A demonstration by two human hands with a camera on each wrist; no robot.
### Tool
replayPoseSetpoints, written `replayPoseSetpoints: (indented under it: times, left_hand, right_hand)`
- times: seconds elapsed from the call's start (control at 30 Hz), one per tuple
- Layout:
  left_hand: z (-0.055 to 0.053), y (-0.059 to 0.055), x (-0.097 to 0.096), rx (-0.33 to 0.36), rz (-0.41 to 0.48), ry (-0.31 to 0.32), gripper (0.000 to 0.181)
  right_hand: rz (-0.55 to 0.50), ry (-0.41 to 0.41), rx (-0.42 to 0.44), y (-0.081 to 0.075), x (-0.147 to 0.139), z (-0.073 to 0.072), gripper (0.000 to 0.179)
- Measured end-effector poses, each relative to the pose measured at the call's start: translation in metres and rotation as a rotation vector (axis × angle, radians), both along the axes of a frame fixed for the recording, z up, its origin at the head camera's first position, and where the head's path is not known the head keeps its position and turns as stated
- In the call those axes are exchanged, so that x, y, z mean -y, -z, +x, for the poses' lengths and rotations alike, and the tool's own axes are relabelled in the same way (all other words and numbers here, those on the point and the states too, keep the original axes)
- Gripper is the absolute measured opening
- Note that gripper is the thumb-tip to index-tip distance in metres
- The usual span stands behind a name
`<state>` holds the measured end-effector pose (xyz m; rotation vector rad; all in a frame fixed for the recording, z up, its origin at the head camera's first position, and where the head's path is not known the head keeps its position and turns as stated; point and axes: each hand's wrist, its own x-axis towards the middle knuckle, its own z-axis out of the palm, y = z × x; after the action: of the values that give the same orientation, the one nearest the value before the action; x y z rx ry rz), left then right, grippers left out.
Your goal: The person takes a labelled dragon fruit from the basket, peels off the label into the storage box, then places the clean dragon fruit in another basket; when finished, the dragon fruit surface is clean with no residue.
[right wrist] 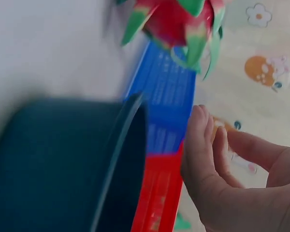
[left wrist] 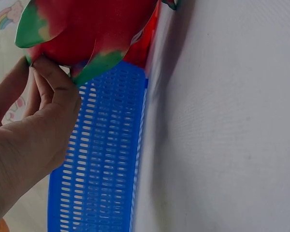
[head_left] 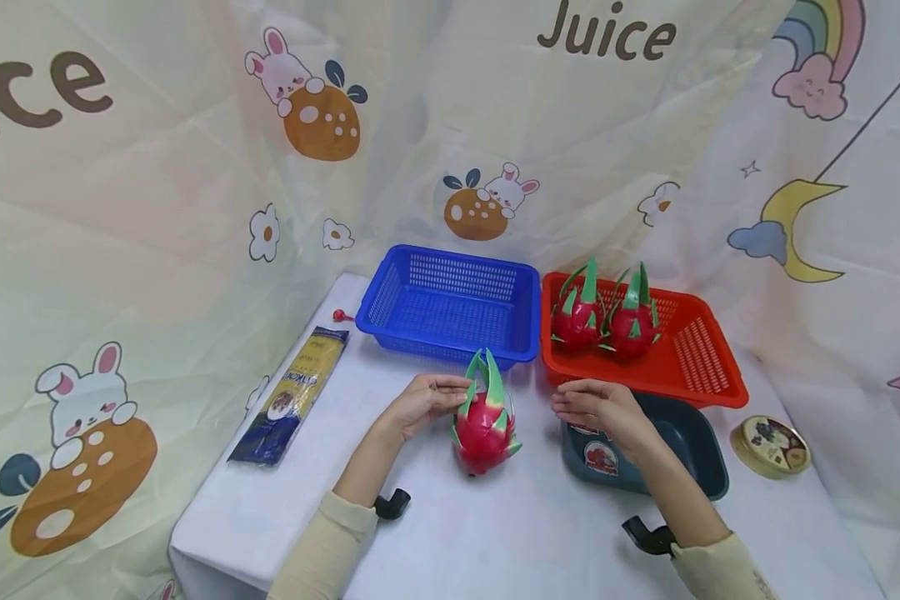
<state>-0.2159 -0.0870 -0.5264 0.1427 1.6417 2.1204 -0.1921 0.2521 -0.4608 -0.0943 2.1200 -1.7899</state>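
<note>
A red dragon fruit with green leafy tips [head_left: 486,427] is in front of me at the middle of the table. My left hand [head_left: 424,402] pinches it at its upper left side with thumb and fingertips. The left wrist view shows those fingers at the edge of the dragon fruit [left wrist: 99,31], by a green scale. My right hand [head_left: 607,410] hovers over the near left part of a dark teal tub [head_left: 641,479], its fingers relaxed and holding nothing. In the right wrist view this hand [right wrist: 232,169] is beside the tub's rim, apart from the fruit.
Behind the fruit stands a blue slotted basket [head_left: 453,304]. A red basket [head_left: 693,342] holds two more dragon fruits [head_left: 632,325] at back right. A blue and gold packet [head_left: 292,396] lies at left, a small red item [head_left: 340,316] beyond it. A round tin [head_left: 772,447] sits at right.
</note>
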Motion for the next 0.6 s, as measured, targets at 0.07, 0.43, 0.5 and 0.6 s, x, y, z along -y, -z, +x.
replayPoseSetpoints:
  times: [0.07, 0.43, 0.5, 0.6]
  left_hand:
    - [0.0, 0.001, -0.001, 0.0, -0.006, -0.004, 0.04]
    - [-0.001, 0.003, -0.004, -0.002, -0.002, 0.008, 0.04]
    - [-0.001, 0.003, -0.004, -0.003, 0.002, 0.002, 0.04]
    - [-0.001, 0.003, -0.001, -0.003, 0.003, -0.001, 0.039]
  right_hand:
    - [-0.037, -0.004, 0.017, 0.0, 0.014, -0.006, 0.043]
    - [-0.036, -0.037, 0.018, 0.0, 0.067, -0.02, 0.044]
    - [-0.015, -0.034, 0.004, 0.0, 0.072, -0.021, 0.043]
    - [0.008, -0.024, 0.006, -0.001, 0.079, -0.024, 0.042]
